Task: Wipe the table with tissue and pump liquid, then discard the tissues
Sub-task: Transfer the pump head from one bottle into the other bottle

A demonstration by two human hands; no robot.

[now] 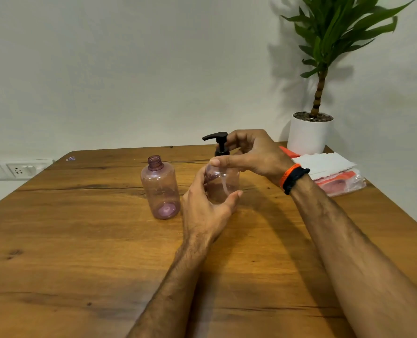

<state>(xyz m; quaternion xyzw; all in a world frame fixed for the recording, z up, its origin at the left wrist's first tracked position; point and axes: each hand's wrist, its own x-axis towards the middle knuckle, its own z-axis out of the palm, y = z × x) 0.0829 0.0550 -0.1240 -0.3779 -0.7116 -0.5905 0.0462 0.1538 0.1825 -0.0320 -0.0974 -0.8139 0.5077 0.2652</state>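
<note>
A clear pinkish pump bottle with a black pump head stands upright in the middle of the wooden table. My left hand wraps around its body from the left and front. My right hand is at the black collar below the pump head, fingers curled round it, thumb stretched out over the bottle's shoulder. A stack of white tissues lies at the far right, on a red and clear plastic pack.
A second pinkish bottle without a cap stands just left of the pump bottle. A potted plant in a white pot occupies the far right corner. A wall socket sits beyond the table's left edge.
</note>
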